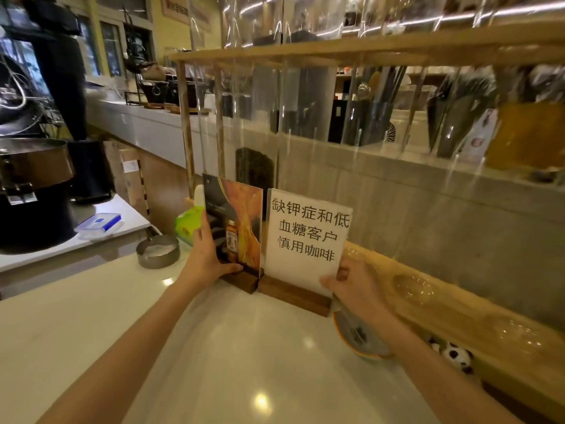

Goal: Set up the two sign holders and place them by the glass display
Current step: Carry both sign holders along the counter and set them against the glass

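Observation:
Two acrylic sign holders stand upright side by side on the white counter (214,347), each in a dark wooden base, right in front of the glass display (321,123). The left holder (241,215) carries an orange and black picture with a small bottle on it. My left hand (208,255) grips its left edge, thumb on the lower front near the base. The right holder (305,237) shows a white sheet with black Chinese characters. My right hand (351,286) grips its lower right corner.
A round metal tin (157,250) and a green packet (188,223) sit left of the signs. A patterned bowl (357,335) and a small black-and-white toy (455,356) lie under my right forearm. A blue-lidded box (99,224) rests on a lower counter by a dark machine (33,191).

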Motion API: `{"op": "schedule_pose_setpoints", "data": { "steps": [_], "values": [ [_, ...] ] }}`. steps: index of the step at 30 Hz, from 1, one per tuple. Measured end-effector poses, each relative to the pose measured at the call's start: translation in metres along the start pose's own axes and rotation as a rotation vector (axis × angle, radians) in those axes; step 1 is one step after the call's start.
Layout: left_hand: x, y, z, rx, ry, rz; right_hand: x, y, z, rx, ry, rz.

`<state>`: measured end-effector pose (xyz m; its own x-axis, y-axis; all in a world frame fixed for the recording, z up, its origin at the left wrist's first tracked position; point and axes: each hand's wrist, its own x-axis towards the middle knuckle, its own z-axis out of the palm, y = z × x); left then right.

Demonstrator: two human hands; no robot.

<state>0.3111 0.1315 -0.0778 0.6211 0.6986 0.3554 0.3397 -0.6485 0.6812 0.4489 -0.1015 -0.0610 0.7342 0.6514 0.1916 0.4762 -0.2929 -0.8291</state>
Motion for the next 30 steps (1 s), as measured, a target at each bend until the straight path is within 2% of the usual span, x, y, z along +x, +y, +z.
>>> {"op": "schedule_pose_setpoints", "data": {
  "steps": [15,20,26,28,30],
  "values": [
    [0.027,0.016,0.033,0.07,-0.012,0.051,-0.008,0.005,-0.003,0.024,0.123,0.059],
    [0.018,0.017,0.037,0.026,-0.023,0.039,-0.002,0.003,-0.007,0.036,0.082,0.077],
    [0.008,0.02,0.04,0.069,-0.009,-0.03,0.006,-0.039,-0.033,0.08,0.128,-0.047],
    [0.004,0.021,0.041,0.038,0.004,-0.083,0.012,-0.064,-0.046,0.083,0.162,-0.147],
    [-0.001,0.022,0.04,0.016,-0.008,-0.138,0.022,-0.088,-0.053,-0.061,0.215,-0.325]
  ]
}}
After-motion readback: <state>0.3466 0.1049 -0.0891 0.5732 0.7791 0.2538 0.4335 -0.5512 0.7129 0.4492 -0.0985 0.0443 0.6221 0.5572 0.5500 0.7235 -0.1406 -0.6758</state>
